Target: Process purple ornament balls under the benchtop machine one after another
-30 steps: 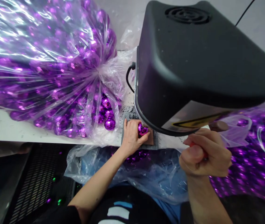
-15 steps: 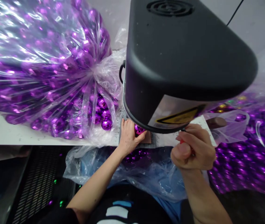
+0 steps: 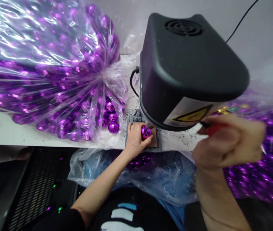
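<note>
A shiny purple faceted ball (image 3: 146, 132) sits over a small brown block (image 3: 153, 141) on a grey base plate. My left hand (image 3: 135, 138) holds the ball between thumb and fingers, from its left side. My right hand (image 3: 225, 141), raised at the right and blurred, is closed around a tool with a red handle (image 3: 215, 129) and a dark tip. The black machine housing (image 3: 189, 70), with a yellow warning label, stands above and behind the ball, between my hands.
A large clear bag of purple balls (image 3: 54, 77) fills the left; several loose balls (image 3: 113, 127) lie by its mouth. More purple balls (image 3: 266, 166) are bagged at the right. An open plastic bag (image 3: 170, 179) hangs at the table's front edge. Dark specks dot the white table (image 3: 182, 137).
My right hand has moved right and nearer the camera with the red-handled tool. My left hand stays on the ball. The view has shifted, showing more of the machine's top.
</note>
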{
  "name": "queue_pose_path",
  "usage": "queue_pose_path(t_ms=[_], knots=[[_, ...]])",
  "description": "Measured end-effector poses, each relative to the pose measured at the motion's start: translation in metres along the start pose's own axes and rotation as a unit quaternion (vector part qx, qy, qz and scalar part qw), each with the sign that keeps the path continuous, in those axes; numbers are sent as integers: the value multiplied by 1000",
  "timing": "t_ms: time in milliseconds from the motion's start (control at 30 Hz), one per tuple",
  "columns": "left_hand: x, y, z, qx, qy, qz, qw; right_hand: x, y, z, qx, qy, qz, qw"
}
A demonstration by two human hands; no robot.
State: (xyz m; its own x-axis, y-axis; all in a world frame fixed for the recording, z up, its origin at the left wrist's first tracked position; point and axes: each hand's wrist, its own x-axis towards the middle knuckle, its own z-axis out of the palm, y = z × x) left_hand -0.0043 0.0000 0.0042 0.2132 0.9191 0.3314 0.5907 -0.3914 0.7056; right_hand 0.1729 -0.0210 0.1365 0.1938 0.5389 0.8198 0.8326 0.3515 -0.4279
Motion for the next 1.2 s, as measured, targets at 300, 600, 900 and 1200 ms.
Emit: queue_pose_path(t_ms=[300,600,900,1200], knots=[[-36,9,-12,45,-32,92,994,84,-6,41,168,15,62,984],[-76,28,-25,14,-96,170,981,79,14,41,170,32,39,984],[-14,-54,-94,214,43,-26,976,79,6,42,167,42,58,983],[-10,-35,-123,-245,150,-164,944,82,-4,38,185,18,61,981]])
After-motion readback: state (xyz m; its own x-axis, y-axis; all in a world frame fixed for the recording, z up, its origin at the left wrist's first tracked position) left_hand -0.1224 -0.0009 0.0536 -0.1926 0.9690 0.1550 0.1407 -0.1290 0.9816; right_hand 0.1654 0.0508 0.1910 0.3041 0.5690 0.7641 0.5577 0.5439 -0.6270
